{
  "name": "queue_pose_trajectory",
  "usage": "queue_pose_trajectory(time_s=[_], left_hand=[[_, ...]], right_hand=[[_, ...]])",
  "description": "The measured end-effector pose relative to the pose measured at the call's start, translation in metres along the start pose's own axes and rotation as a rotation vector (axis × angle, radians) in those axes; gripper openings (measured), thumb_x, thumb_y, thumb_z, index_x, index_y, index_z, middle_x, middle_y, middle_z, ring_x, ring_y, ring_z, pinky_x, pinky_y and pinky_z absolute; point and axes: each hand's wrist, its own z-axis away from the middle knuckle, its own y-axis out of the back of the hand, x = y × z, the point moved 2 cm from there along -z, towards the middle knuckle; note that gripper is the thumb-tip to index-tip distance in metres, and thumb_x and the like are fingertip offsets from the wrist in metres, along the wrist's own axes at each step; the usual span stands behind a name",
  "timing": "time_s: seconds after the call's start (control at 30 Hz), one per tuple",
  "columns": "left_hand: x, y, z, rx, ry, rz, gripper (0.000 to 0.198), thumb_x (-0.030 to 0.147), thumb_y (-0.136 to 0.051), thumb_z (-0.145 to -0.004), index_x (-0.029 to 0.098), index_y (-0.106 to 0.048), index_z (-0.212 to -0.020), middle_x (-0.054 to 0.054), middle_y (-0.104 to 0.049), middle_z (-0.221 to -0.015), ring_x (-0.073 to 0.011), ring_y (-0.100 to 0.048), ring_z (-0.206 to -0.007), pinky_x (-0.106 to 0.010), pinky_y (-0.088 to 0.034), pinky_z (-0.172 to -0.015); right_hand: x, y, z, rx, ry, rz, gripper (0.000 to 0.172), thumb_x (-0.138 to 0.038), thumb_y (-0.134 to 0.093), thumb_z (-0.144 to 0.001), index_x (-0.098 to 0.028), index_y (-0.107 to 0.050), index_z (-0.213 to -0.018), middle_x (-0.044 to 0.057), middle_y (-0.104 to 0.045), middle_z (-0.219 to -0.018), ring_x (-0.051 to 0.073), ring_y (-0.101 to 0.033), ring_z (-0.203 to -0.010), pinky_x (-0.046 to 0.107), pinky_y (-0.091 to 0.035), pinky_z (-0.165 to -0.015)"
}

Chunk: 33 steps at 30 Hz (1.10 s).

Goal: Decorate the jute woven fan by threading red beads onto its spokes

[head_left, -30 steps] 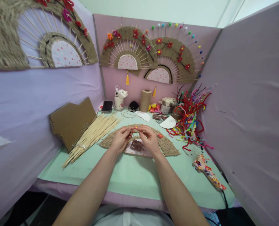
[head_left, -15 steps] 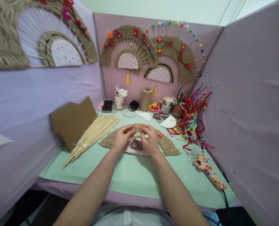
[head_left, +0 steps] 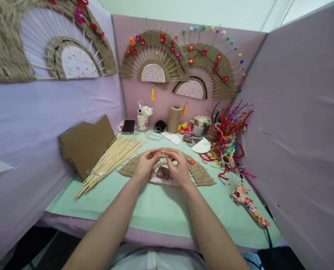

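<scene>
A half-round fan [head_left: 133,164] woven of tan twine over thin sticks lies flat on the table in front of me. At its upper middle sits a small red flower [head_left: 163,152] with a yellow centre. From the left, my left hand [head_left: 147,164] closes its thumb and fingers at this flower. My right hand [head_left: 177,165] pinches at it from the other side, fingertips nearly meeting the left ones. Another red flower [head_left: 192,162] is on the fan to the right. Between my wrists, a brown block in clear wrap [head_left: 163,173] rests on the fan's white spotted centre [head_left: 158,180].
A bundle of thin sticks [head_left: 110,163] and cardboard [head_left: 85,142] lie left. Behind stand a twine spool [head_left: 174,120] and a white jar [head_left: 143,118]. Colourful pipe cleaners [head_left: 230,138] are heaped at right, beyond a flower-patterned glue gun [head_left: 250,204]. Finished fans [head_left: 212,60] hang behind.
Both hands stay at the flower, with only very slight finger movement. The whole view has shifted a few pixels; nothing else has visibly moved.
</scene>
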Motion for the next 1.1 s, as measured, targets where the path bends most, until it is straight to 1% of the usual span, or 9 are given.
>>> queue_pose_trajectory(time_s=[0.1,0.23,0.37,0.5,0.63,0.73,0.87,0.97,1.1], left_hand=[[0.000,0.002,-0.001,0.010,0.011,0.023,0.036,0.040,-0.079,-0.064,0.016,-0.069,-0.090,-0.001,-0.066,-0.072,-0.0109,-0.061,-0.070,-0.026,-0.050,-0.073],[0.001,0.005,-0.003,0.040,0.014,0.093,0.038,0.031,-0.081,-0.061,0.016,-0.068,-0.093,-0.004,-0.070,-0.081,-0.0120,-0.064,-0.075,-0.026,-0.050,-0.075],[0.009,0.015,-0.009,0.159,-0.108,0.158,0.041,0.023,-0.083,-0.055,0.017,-0.068,-0.093,-0.004,-0.069,-0.090,-0.0124,-0.064,-0.084,-0.024,-0.048,-0.076],[0.019,0.032,-0.016,0.323,-0.246,0.192,0.033,0.027,-0.082,-0.060,0.019,-0.068,-0.089,0.001,-0.064,-0.084,-0.0059,-0.057,-0.072,-0.017,-0.042,-0.062],[0.019,0.035,-0.018,0.326,-0.255,0.222,0.028,0.030,-0.082,-0.062,0.017,-0.066,-0.082,0.002,-0.063,-0.077,-0.0043,-0.055,-0.064,-0.017,-0.043,-0.062],[0.010,0.022,-0.013,0.240,-0.192,0.168,0.032,0.030,-0.079,-0.065,0.016,-0.067,-0.091,-0.003,-0.069,-0.084,-0.0086,-0.063,-0.072,-0.023,-0.050,-0.073],[-0.006,0.001,-0.001,0.101,-0.060,0.117,0.034,0.026,-0.074,-0.072,0.016,-0.065,-0.103,-0.008,-0.072,-0.098,-0.0139,-0.068,-0.084,-0.031,-0.052,-0.085],[-0.011,-0.007,0.005,0.065,-0.013,0.178,0.039,0.023,-0.076,-0.069,0.017,-0.064,-0.106,-0.011,-0.071,-0.109,-0.0194,-0.068,-0.097,-0.036,-0.050,-0.092],[-0.007,-0.004,0.005,0.111,-0.054,0.241,0.045,0.023,-0.078,-0.066,0.014,-0.064,-0.108,-0.014,-0.071,-0.110,-0.0236,-0.066,-0.106,-0.040,-0.045,-0.102]], right_hand=[[0.001,0.003,-0.001,0.028,-0.017,-0.016,0.022,-0.020,-0.052,-0.083,-0.025,-0.070,-0.094,0.006,-0.065,-0.099,0.019,-0.060,-0.095,0.031,-0.049,-0.076],[0.005,0.014,-0.004,0.202,-0.083,-0.001,0.020,-0.021,-0.051,-0.082,-0.023,-0.069,-0.090,0.006,-0.064,-0.095,0.019,-0.059,-0.088,0.031,-0.047,-0.075],[0.008,0.024,-0.005,0.387,-0.150,-0.023,0.018,-0.023,-0.050,-0.082,-0.021,-0.066,-0.090,0.006,-0.063,-0.096,0.018,-0.058,-0.086,0.029,-0.046,-0.073],[0.008,0.030,-0.006,0.497,-0.172,-0.040,0.016,-0.022,-0.050,-0.080,-0.021,-0.064,-0.090,0.005,-0.062,-0.095,0.017,-0.056,-0.085,0.028,-0.045,-0.073],[0.010,0.032,-0.007,0.544,-0.216,-0.072,0.016,-0.022,-0.050,-0.080,-0.020,-0.062,-0.090,0.006,-0.062,-0.094,0.017,-0.057,-0.085,0.028,-0.045,-0.074],[0.008,0.025,-0.010,0.430,-0.263,-0.095,0.019,-0.027,-0.052,-0.082,-0.019,-0.063,-0.095,0.006,-0.065,-0.096,0.018,-0.059,-0.088,0.029,-0.047,-0.078],[-0.002,-0.001,-0.012,0.071,-0.227,-0.018,0.039,-0.041,-0.049,-0.088,-0.016,-0.060,-0.116,0.013,-0.064,-0.117,0.022,-0.058,-0.108,0.039,-0.046,-0.094],[-0.006,-0.027,-0.010,-0.140,-0.125,0.133,0.059,-0.052,-0.043,-0.091,-0.014,-0.048,-0.136,0.016,-0.046,-0.144,0.026,-0.038,-0.135,0.047,-0.029,-0.113],[0.000,-0.056,-0.003,-0.244,-0.144,0.234,0.083,-0.065,-0.032,-0.090,-0.009,-0.025,-0.150,0.017,-0.021,-0.158,0.029,-0.013,-0.147,0.052,-0.014,-0.118]])
